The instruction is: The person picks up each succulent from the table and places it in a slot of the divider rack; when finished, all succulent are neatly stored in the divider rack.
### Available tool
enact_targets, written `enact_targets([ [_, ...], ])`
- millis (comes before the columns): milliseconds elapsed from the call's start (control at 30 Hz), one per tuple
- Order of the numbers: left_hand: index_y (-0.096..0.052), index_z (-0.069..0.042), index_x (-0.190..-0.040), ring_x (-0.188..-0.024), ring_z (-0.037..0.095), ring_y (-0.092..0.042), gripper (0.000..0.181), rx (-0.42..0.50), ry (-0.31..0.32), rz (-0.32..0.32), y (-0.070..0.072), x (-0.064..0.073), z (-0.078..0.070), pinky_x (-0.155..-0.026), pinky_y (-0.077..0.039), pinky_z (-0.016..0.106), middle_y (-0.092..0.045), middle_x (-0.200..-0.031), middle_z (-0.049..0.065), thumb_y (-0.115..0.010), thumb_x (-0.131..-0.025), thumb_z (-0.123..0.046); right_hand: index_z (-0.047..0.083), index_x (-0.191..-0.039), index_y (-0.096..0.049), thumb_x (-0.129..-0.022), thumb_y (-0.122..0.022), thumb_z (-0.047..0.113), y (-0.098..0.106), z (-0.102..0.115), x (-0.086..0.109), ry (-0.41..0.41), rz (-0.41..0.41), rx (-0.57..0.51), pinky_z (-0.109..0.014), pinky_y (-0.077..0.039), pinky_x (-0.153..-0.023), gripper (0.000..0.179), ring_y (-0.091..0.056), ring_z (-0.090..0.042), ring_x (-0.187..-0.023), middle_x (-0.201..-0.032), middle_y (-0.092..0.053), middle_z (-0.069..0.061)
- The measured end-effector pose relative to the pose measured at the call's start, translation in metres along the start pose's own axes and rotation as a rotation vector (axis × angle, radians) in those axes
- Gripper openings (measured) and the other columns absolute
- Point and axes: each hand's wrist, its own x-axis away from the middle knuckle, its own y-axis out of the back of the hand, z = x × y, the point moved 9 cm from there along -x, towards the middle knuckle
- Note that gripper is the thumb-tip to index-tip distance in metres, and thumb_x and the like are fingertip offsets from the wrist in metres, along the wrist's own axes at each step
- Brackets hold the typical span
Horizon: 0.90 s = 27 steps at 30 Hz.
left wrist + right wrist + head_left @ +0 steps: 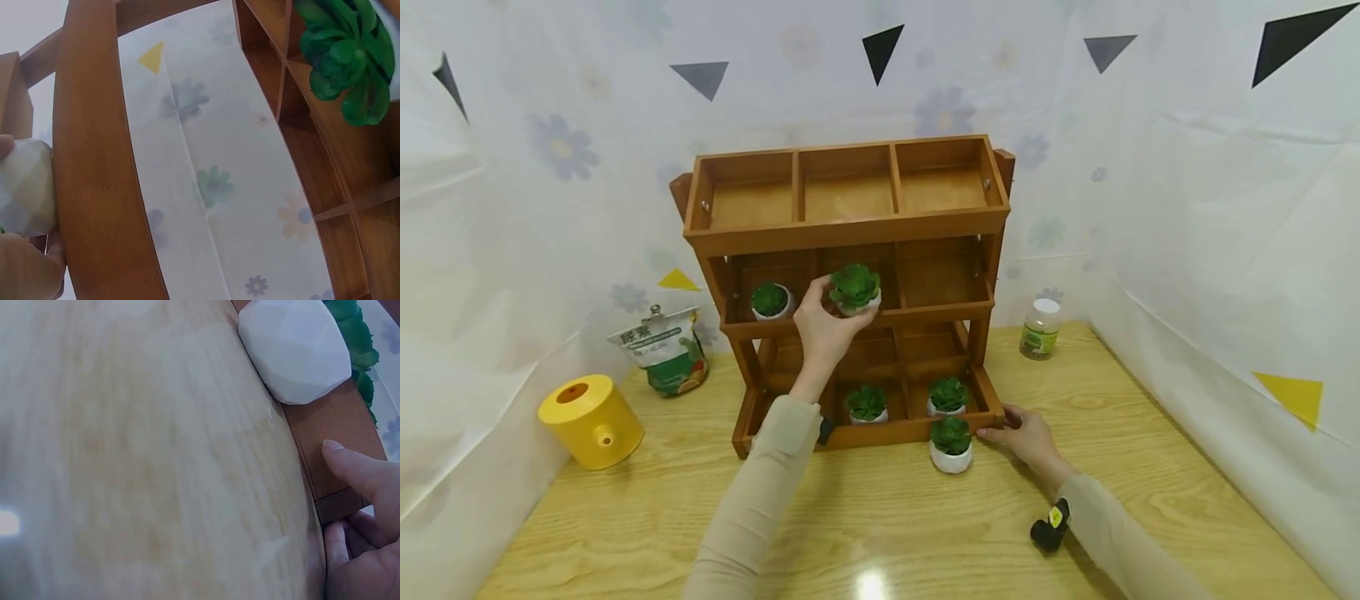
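My left hand (824, 333) holds a small potted succulent (854, 287) in front of the middle tier of a wooden plant shelf (850, 237). In the left wrist view, its white faceted pot (26, 187) is between my fingers, close to a wooden board. My right hand (1028, 438) grips the lower right front corner of the shelf, thumb on the front board (331, 437). Just left of that hand, another succulent (951, 446) stands on the table against the shelf front. Two more succulents sit in the bottom tier, and one (772, 301) in the middle tier's left compartment.
A yellow watering can (592, 422) and a clipped green-and-white bag (664, 350) stand left of the shelf. At the back right is a jar with a white lid (1041, 329). White patterned sheets enclose the wooden table (880, 517) at the back and sides.
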Motion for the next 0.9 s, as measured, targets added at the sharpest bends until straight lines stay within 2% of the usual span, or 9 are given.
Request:
enact_targets([
  [400,-0.060,-0.005,-0.116,-0.102,0.027,-0.061,0.057,-0.059,0.003,0.003,-0.003,-0.009,0.006,-0.090,-0.050,0.042,-0.065,-0.111,0.013,-0.086,-0.069,-0.023,-0.005,-0.139,-0.045,-0.081,-0.077,0.032,-0.002,-0.002,0.001,-0.008,0.002,-0.012,-0.048,-0.043,-0.103,0.075,-0.048,-0.042,-0.126,-0.137,-0.049,-0.029],
  [667,-0.059,-0.005,-0.116,-0.104,0.028,-0.060,0.056,-0.087,0.060,0.042,-0.006,-0.012,0.009,-0.091,-0.050,0.044,-0.064,-0.112,0.013,-0.084,-0.071,-0.026,-0.005,-0.139,-0.045,-0.082,-0.076,0.030,-0.001,0.001,0.003,-0.006,0.003,-0.015,-0.047,-0.042,-0.103,0.074,-0.047,-0.041,-0.127,-0.138,-0.048,-0.029],
  [900,-0.057,-0.002,-0.113,-0.104,0.032,-0.060,0.058,-0.187,0.064,0.069,-0.010,-0.016,0.005,-0.091,-0.050,0.046,-0.064,-0.109,0.016,-0.086,-0.069,-0.029,-0.005,-0.140,-0.044,-0.082,-0.077,0.033,-0.001,0.000,0.001,-0.007,0.011,-0.016,-0.047,-0.043,-0.103,0.077,-0.047,-0.042,-0.127,-0.138,-0.047,-0.030],
])
